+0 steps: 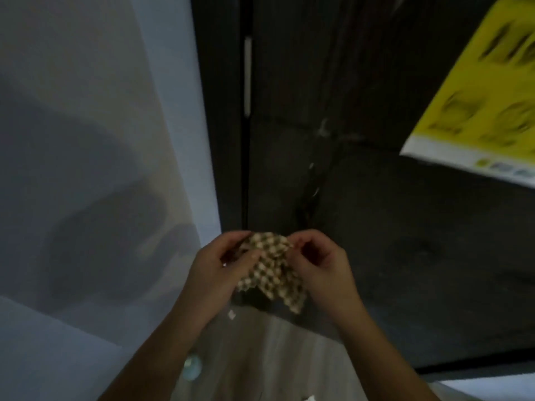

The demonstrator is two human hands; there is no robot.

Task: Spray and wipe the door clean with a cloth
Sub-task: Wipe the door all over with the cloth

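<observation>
A: Step?
B: Readying cloth (269, 267). L hand (220, 264) & R hand (321, 261) both pinch it, near door (362, 125), lower-left edge.
A: Next?
B: Prob. press it flat on drip streaks (311, 192), wipe.

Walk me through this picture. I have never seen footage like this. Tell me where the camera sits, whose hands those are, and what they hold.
There is no machine here. A person wears one wide-angle camera on the head, looking forward and down, so both arms enter from the bottom edge. The left hand and the right hand both grip a brown-and-cream checked cloth, bunched between them in front of the body. Ahead stands a dark door with what look like pale wet streaks running down it. A yellow poster shows at upper right against the door; its print is too blurred to read. A pale wall fills the left side, and a wood-look floor shows below the hands.
</observation>
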